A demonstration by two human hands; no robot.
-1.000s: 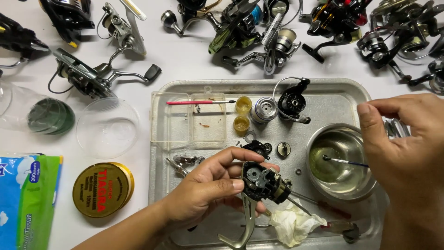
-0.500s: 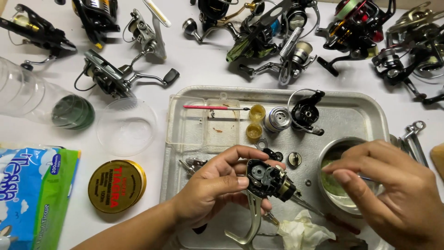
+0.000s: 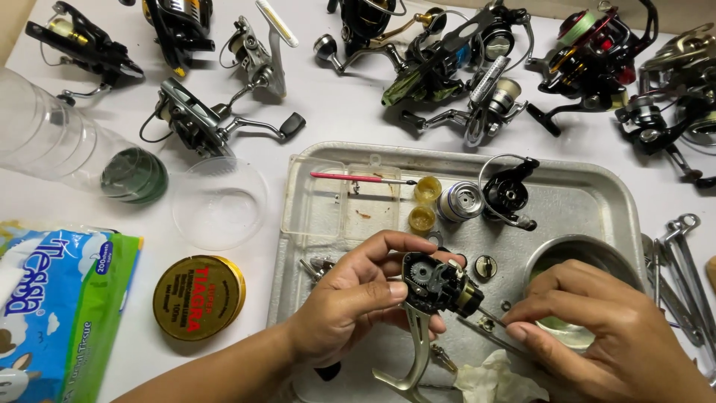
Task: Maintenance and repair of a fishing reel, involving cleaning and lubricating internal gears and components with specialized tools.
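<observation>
reel body (image 3: 436, 287) | stem down, shaft pointing right | left hand (image 3: 350, 302) gripping it | right hand (image 3: 604, 328) pinching, contents unclear

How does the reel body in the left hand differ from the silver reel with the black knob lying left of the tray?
The reel body, gripped by the left hand, is opened, its gears exposed, with no spool or handle; the silver reel looks fully assembled, crank handle attached. The reel body is held over the metal tray; the silver reel lies untouched on the white table. Both are spinning reels with a stem foot.
</observation>
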